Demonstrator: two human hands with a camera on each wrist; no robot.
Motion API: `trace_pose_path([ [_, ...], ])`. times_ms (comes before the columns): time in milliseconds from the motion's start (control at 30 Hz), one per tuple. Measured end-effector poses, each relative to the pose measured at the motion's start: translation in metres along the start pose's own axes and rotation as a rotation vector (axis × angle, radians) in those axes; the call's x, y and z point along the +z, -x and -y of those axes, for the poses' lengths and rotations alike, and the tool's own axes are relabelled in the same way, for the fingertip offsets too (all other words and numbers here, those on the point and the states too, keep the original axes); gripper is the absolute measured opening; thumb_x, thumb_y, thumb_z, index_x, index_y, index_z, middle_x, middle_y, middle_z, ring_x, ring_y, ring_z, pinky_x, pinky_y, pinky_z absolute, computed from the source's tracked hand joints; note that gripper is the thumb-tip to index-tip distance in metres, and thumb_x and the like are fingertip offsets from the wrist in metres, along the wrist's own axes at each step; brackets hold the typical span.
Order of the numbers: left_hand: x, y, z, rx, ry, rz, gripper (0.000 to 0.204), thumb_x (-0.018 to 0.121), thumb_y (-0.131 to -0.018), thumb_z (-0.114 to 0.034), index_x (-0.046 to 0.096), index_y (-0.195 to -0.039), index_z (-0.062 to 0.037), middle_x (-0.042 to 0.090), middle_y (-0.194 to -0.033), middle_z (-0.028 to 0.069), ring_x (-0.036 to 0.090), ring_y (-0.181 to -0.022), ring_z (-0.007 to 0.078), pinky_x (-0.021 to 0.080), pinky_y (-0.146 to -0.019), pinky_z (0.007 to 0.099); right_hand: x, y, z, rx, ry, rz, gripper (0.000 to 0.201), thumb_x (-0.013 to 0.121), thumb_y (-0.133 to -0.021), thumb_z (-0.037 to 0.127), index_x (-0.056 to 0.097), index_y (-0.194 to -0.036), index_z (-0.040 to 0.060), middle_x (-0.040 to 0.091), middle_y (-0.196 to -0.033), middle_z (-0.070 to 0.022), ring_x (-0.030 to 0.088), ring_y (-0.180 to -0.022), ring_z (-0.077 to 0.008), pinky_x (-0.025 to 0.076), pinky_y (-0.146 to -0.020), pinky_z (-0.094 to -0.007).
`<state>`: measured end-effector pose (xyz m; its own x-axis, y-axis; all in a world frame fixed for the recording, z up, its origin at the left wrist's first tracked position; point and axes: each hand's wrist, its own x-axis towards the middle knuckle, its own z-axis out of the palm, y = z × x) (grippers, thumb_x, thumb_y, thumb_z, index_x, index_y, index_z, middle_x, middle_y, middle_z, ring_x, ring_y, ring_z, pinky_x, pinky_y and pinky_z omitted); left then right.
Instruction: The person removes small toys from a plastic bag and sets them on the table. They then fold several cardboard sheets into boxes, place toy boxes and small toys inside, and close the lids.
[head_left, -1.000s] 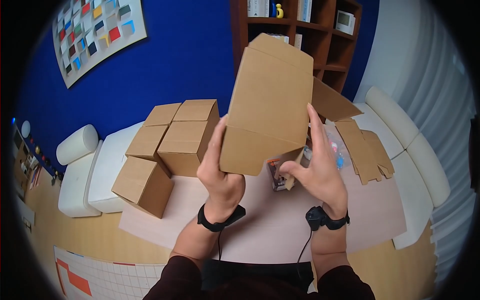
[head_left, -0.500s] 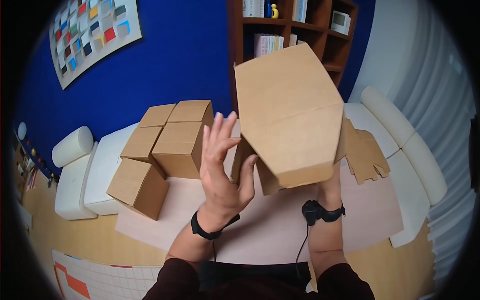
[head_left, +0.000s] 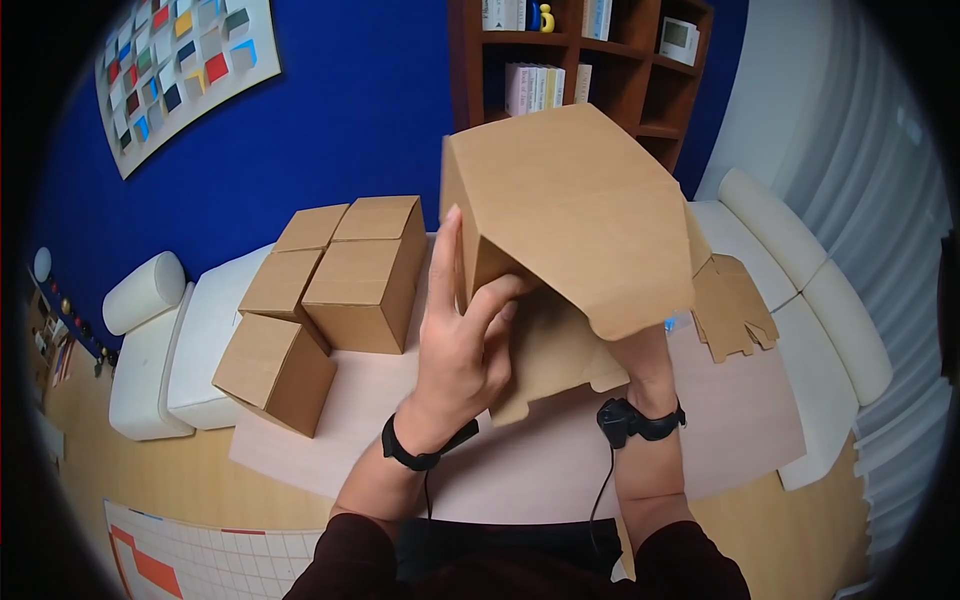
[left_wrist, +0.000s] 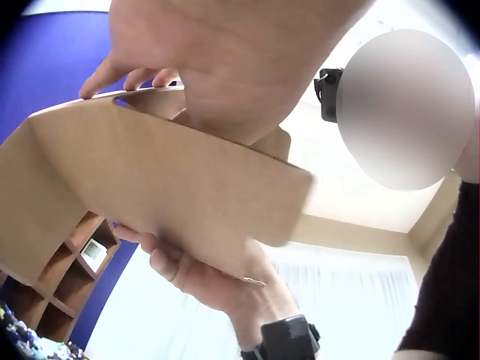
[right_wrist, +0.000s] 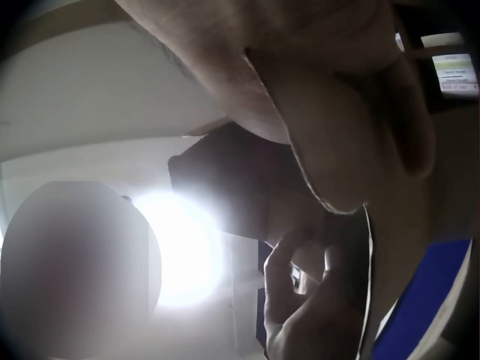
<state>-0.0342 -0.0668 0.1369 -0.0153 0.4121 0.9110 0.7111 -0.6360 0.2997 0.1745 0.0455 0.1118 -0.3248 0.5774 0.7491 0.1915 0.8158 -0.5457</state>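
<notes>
left hand [head_left: 460,350], clear moments ago, is now gripping carton [head_left: 570,190]; right hand [left_wrist: 206,281] is gripping too | carton is hovering right of closed boxes [head_left: 345,280] | shaping is seemingly continuing, two-handed

The wall [head_left: 340,110] is deep blue (the cardboard box [head_left: 580,190], plain tan).

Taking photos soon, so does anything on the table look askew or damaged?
Only slightly: the nearest closed box sits angled and out of line with the four boxes grouped behind it. No spill or damage shows.
</notes>
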Motion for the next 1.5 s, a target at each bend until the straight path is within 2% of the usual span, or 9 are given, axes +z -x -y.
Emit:
trace_pose_path([
  [167,-0.005,0.000,-0.001,-0.097,-0.093,-0.012,0.048,0.060,-0.086,0.018,0.069,-0.130,0.0017,0.019,-0.174,0.0409,0.039,-0.153,0.0609,0.047,-0.119,0.0534,-0.002,-0.005,0.017,-0.057,0.091,0.076,0.048,0.066,-0.100,0.000,0.055,-0.147,-0.0007,0.078,-0.122,-0.0254,0.075,-0.112,-0.0476,0.059,-0.095,-0.0440],
  [267,-0.006,0.008,0.007,-0.186,-0.130,-0.027,0.053,0.057,-0.087,0.018,0.066,-0.136,0.0028,0.025,-0.174,0.0376,0.053,-0.143,0.0565,0.058,-0.104,0.0490,-0.001,-0.015,0.044,0.110,0.098,0.090,0.070,0.064,-0.099,-0.002,0.039,-0.164,0.0064,0.077,-0.123,-0.0288,0.073,-0.116,-0.0500,0.059,-0.096,-0.0483],
  [467,-0.012,0.009,0.003,-0.251,-0.106,-0.106,0.047,0.073,-0.090,0.003,0.068,-0.136,-0.0006,0.049,-0.160,0.0292,0.072,-0.113,0.0492,0.063,-0.087,0.0469,0.006,-0.021,0.050,0.066,0.094,0.118,0.105,0.065,-0.093,-0.011,0.008,-0.178,0.0159,0.074,-0.124,-0.0332,0.071,-0.118,-0.0540,0.058,-0.098,-0.0556],
  [733,-0.016,0.021,0.014,-0.173,-0.204,-0.093,0.044,0.087,-0.090,-0.021,0.074,-0.129,-0.0063,0.045,-0.164,0.0254,0.076,-0.108,0.0429,0.066,-0.081,0.0435,0.019,-0.023,0.049,-0.078,0.092,0.052,0.109,0.068,-0.087,-0.017,0.014,-0.177,0.0130,0.053,-0.160,-0.0295,0.058,-0.142,-0.0508,0.054,-0.109,-0.0517],
  [967,-0.005,0.021,0.024,-0.140,-0.435,-0.134,0.071,0.080,-0.090,-0.011,0.054,-0.156,-0.0161,0.033,-0.175,0.0287,0.078,-0.104,0.0421,0.066,-0.062,0.0395,-0.013,-0.023,0.061,0.401,-0.535,0.391,0.118,0.076,-0.081,-0.013,0.015,-0.179,0.0128,0.041,-0.173,-0.0105,0.043,-0.157,-0.0281,0.044,-0.121,-0.0392],
  [1200,0.005,0.023,0.027,-0.040,-0.450,-0.196,0.080,0.076,-0.089,-0.004,0.044,-0.162,-0.0147,0.036,-0.171,0.0330,0.080,-0.098,0.0403,0.064,-0.057,0.0386,-0.021,-0.024,0.048,0.456,-0.618,0.353,0.128,0.084,-0.074,-0.012,0.017,-0.179,0.0143,0.037,-0.176,-0.0063,0.035,-0.161,-0.0202,0.028,-0.132,-0.0379],
  [1300,0.006,0.023,0.024,-0.027,-0.440,-0.205,0.083,0.076,-0.087,-0.002,0.043,-0.163,-0.0138,0.037,-0.171,0.0340,0.080,-0.096,0.0398,0.064,-0.056,0.0388,-0.017,-0.025,0.048,0.384,-0.534,0.320,0.125,0.091,-0.079,0.002,0.018,-0.179,0.0128,0.036,-0.176,-0.0081,0.033,-0.162,-0.0209,0.026,-0.132,-0.0388],
  [1400,0.005,0.022,0.026,0.000,-0.460,-0.212,0.082,0.076,-0.085,0.000,0.047,-0.161,-0.0160,0.038,-0.170,0.0340,0.081,-0.095,0.0397,0.064,-0.056,0.0387,-0.019,-0.021,0.035,0.331,-0.991,0.316,0.120,0.094,-0.087,0.029,0.019,-0.178,0.0095,0.036,-0.176,-0.0109,0.031,-0.163,-0.0225,0.024,-0.133,-0.0392],
  [1500,0.005,0.021,0.022,-0.037,-0.439,-0.192,0.081,0.072,-0.081,0.004,0.055,-0.157,-0.0194,0.038,-0.170,0.0342,0.081,-0.095,0.0402,0.065,-0.057,0.0384,-0.016,-0.016,0.028,0.337,-1.030,0.283,0.122,0.090,-0.088,0.052,0.020,-0.177,0.0058,0.036,-0.176,-0.0129,0.030,-0.163,-0.0230,0.022,-0.133,-0.0392],
])
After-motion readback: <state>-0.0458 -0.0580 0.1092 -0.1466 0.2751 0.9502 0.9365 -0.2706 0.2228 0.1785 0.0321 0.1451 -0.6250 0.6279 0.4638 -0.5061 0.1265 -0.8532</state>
